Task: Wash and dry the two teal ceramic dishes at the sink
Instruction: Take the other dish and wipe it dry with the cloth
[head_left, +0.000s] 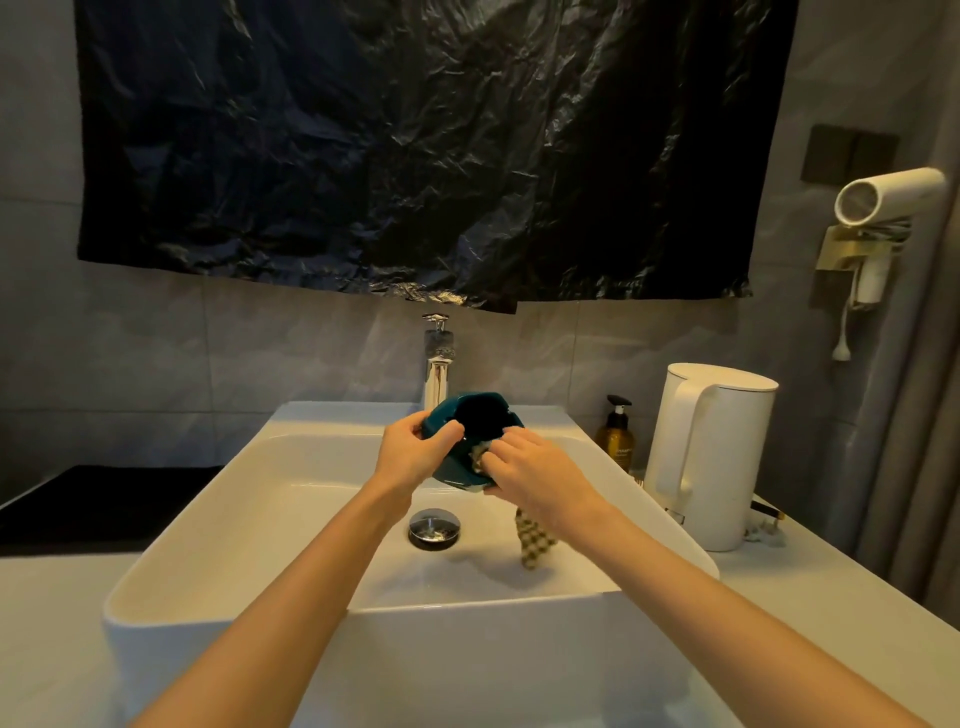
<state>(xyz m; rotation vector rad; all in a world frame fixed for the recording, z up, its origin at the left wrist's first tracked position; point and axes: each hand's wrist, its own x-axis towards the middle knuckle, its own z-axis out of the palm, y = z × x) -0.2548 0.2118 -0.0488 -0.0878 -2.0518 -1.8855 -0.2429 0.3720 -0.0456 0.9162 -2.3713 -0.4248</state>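
**Gloss and chrome at the basin**

A glazed, glossy teal dish (457, 415) meets a woven checked cloth (535, 540) at centre frame, above a smooth, shiny white sink (208, 519) with polished metal tap (439, 374) and drain plug (434, 525). Crinkled, glinting black plastic sheet (415, 145) fills the top; the kettle (727, 457) at right looks matt, possibly plastic.

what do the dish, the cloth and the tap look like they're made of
Dish: glazed ceramic by the look, smooth glossy teal with a light sheen on the rim.
Cloth: woven fabric, matte, checked pattern, hanging limp in folds.
Tap: polished metal, probably chrome-plated, with bright mirror-like reflections.
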